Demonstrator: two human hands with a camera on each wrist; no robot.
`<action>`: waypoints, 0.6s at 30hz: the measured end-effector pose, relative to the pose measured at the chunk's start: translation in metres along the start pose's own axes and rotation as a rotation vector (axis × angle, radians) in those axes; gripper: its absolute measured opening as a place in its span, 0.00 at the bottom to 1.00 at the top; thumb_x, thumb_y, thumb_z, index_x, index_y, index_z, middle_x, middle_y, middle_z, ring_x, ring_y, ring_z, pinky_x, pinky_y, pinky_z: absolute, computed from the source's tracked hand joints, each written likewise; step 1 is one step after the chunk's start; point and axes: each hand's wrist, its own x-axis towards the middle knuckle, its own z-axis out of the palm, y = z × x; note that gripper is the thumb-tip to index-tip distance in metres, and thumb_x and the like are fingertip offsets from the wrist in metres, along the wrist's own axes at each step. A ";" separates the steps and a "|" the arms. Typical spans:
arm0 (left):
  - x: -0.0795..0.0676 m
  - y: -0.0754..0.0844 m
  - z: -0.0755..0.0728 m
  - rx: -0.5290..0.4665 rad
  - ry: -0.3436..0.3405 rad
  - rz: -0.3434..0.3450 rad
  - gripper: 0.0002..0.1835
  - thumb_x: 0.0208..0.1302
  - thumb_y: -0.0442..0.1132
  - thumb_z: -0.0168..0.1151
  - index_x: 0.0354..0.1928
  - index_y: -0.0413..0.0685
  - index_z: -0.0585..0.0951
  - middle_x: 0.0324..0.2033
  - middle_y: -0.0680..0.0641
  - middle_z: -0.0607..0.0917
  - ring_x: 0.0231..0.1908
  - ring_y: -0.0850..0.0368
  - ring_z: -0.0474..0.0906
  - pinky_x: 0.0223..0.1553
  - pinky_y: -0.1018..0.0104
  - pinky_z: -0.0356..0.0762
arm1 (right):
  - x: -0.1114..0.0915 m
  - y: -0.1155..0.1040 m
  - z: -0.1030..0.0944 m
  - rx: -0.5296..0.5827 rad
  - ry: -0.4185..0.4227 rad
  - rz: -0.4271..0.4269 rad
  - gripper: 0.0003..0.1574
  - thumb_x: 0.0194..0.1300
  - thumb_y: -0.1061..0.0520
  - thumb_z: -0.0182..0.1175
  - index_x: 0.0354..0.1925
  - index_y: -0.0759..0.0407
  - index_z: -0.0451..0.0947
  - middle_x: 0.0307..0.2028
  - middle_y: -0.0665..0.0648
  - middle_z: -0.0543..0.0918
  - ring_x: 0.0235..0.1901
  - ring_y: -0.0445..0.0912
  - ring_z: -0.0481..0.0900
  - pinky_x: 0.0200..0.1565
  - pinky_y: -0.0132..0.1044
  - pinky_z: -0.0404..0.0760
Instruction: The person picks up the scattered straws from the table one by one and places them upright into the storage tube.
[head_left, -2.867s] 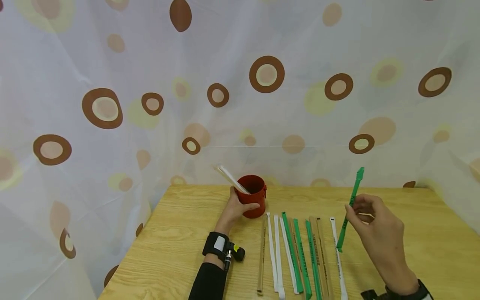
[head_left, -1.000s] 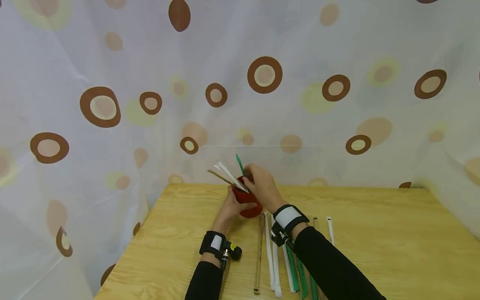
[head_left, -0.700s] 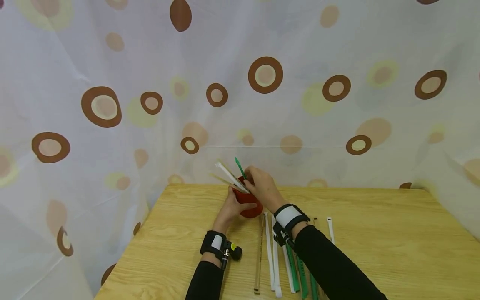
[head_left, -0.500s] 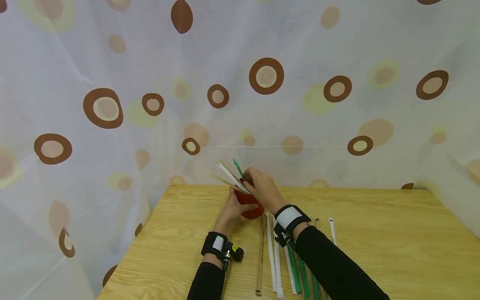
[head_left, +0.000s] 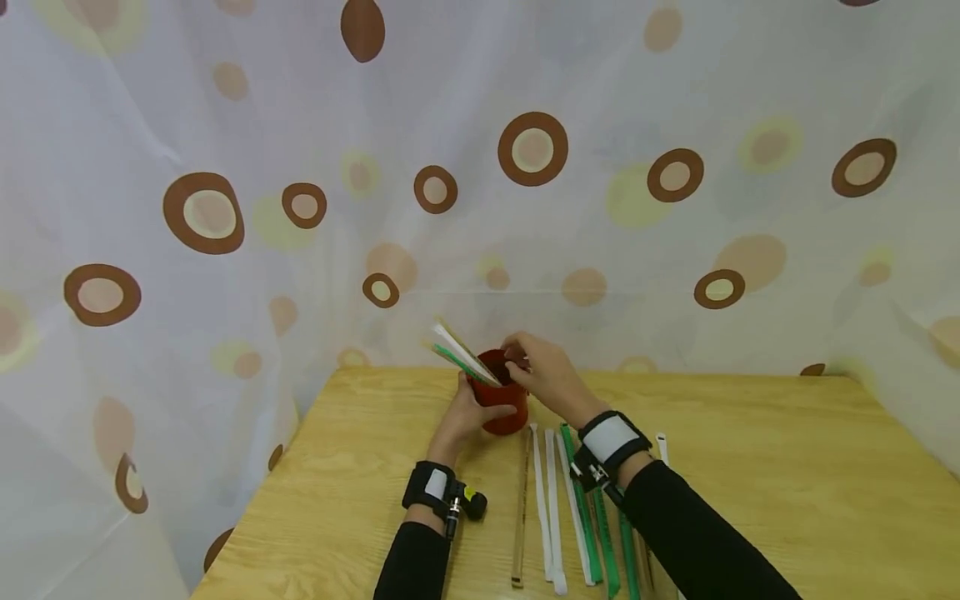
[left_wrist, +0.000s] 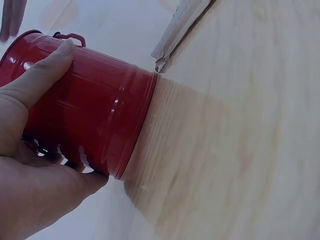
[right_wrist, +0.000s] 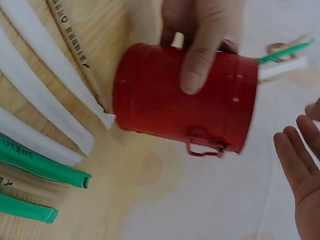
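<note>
A small red metal bucket (head_left: 508, 413) with a side handle stands on the table. My left hand (head_left: 459, 421) grips it around its side; in the left wrist view the thumb (left_wrist: 47, 70) lies across the red wall. Paper-wrapped straws lean out over the bucket's left rim: a green straw (head_left: 453, 358), a white straw (head_left: 452, 340) and brown ones. At the right of the rim is my right hand (head_left: 551, 377), holding nothing. In the right wrist view its fingers (right_wrist: 295, 155) are loosely extended, apart from the bucket.
In front of the bucket several wrapped straws lie side by side: brown (head_left: 521, 517), white (head_left: 553, 508) and green (head_left: 581, 508). My right forearm (head_left: 697, 525) covers part of the row. A patterned curtain (head_left: 480, 167) hangs behind the wooden table (head_left: 337, 483).
My right hand brought a green straw from the right to the bucket and let go of it. The straw now leans at the left rim, and the hand has drawn slightly right. My left hand stays put.
</note>
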 end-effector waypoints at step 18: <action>-0.001 0.000 0.007 -0.025 -0.012 0.003 0.53 0.57 0.32 0.76 0.75 0.46 0.49 0.69 0.38 0.67 0.70 0.40 0.65 0.70 0.43 0.63 | -0.166 0.019 -0.095 -0.094 -0.340 0.590 0.17 0.67 0.62 0.63 0.51 0.71 0.75 0.43 0.65 0.84 0.39 0.56 0.84 0.37 0.49 0.84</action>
